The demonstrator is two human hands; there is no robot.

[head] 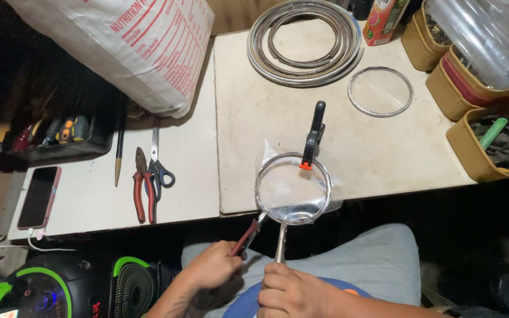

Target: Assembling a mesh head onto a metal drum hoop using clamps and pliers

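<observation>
Head view, pale worktable (pixel 384 153), white sack (pixel 131 47), dim room

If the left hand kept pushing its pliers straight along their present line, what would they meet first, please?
Most likely the round metal frame: the left hand aims the pliers up and right, tips already at its lower-left rim.

This is a small home workshop for metalwork. Pliers (pixel 141 187) and scissors (pixel 159 165) lie near the worktop's (pixel 243 141) front edge, coiled metal rings (pixel 305 42) at its back edge. Tubs (pixel 490 141) of hardware line the right edge, and a tray (pixel 54 138) of screwdrivers sits at the left.
</observation>
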